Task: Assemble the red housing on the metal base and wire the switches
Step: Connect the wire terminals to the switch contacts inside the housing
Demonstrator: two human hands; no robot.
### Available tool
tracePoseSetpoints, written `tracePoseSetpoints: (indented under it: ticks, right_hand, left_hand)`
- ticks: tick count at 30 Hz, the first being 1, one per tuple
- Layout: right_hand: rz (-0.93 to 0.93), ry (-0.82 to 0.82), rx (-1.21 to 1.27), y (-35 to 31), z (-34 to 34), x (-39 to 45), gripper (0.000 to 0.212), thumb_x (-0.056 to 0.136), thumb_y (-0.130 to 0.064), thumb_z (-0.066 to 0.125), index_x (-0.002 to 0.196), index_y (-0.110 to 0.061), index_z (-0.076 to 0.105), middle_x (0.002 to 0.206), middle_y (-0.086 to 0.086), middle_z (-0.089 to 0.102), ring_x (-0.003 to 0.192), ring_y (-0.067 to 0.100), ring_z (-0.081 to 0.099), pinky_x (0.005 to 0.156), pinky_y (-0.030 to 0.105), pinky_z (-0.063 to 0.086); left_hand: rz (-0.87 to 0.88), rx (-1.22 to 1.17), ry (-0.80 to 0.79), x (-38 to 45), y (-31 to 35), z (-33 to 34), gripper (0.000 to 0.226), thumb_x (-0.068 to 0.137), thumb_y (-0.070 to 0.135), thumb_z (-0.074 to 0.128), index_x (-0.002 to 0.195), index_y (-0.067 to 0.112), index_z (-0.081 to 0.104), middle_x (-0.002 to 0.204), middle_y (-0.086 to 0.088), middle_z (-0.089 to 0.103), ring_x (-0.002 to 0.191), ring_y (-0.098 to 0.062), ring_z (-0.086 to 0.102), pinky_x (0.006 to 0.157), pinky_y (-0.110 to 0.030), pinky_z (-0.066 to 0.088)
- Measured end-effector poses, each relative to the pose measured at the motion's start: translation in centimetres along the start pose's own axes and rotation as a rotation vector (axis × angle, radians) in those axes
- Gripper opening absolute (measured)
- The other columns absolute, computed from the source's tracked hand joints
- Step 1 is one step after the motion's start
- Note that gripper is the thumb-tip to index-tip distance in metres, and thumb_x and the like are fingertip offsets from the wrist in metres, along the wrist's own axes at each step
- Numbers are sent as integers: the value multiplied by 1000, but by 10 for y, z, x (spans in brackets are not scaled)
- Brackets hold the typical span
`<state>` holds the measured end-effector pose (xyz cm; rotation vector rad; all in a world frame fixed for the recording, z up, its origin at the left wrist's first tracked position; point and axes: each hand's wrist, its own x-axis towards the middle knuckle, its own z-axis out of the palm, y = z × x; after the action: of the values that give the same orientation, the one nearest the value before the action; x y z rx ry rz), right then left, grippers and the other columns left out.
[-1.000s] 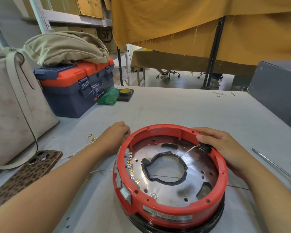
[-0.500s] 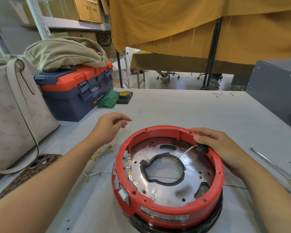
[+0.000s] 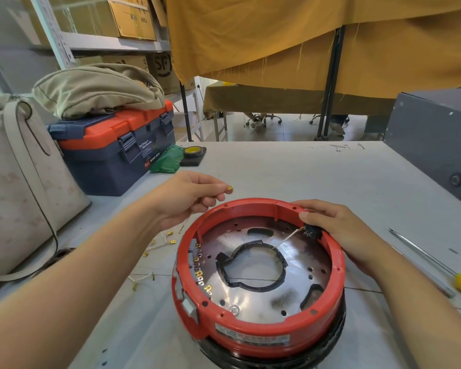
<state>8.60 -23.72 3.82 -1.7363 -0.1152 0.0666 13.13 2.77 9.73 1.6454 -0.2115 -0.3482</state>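
We are steadying the round red plastic housing (image 3: 258,326), seated on its shiny metal base plate (image 3: 256,283), with our right hand (image 3: 338,230) curled over the small black switch (image 3: 311,232) at the rim. Our left hand (image 3: 189,198) is pinching a white wire's brass terminal (image 3: 229,188) just beyond the rim. The terminal may be slipping free, we judge, given so light a fingertip pinch.

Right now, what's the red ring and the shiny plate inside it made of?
The red ring looks like moulded plastic: even colour, dull sheen, moulded ribs. The shiny plate looks like bare metal, probably steel or aluminium: it mirrors the light and shows smudges.
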Motion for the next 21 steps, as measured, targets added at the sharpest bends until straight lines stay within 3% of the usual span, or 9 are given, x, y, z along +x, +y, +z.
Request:
tracePoseSetpoints:
  ticks: [5,10,14,17,21]
  right_hand:
    - [-8,49,-59,-1,2,0,22,89,-15,58,101,-27,72,94,-3,74,93,18,68,92,34,50]
    - [-10,110,-112,-4,2,-2,22,88,-14,59,104,-23,71,93,0,74,92,20,68,92,37,50]
    - [-21,166,-143,-6,3,-3,21,85,-12,60,99,-20,72,85,0,74,83,15,67,80,27,52]
    - [-38,193,-169,-7,5,-3,20,82,-11,60,89,-23,73,70,-6,71,62,1,60,59,10,45]
    - [-59,241,-203,-6,6,-2,20,79,-8,58,79,-23,72,46,-14,60,44,-3,50,45,7,37]
  left_hand:
    - [-27,68,-102,-4,3,20,11,89,4,56,86,3,67,64,-1,61,44,-2,35,38,-9,28]
    - [13,193,-181,-8,2,40,5,75,15,69,78,13,72,66,-1,62,48,-2,43,44,-11,33]
    - [104,420,-219,-9,0,61,12,82,11,68,74,20,72,65,5,64,59,-6,53,57,-13,44]
    - [185,638,-257,-9,0,79,10,85,12,66,77,18,69,55,12,58,52,-4,49,54,-13,40]
    - [312,846,-211,-7,-5,101,5,83,16,66,79,16,68,51,17,55,47,2,47,50,-7,33]
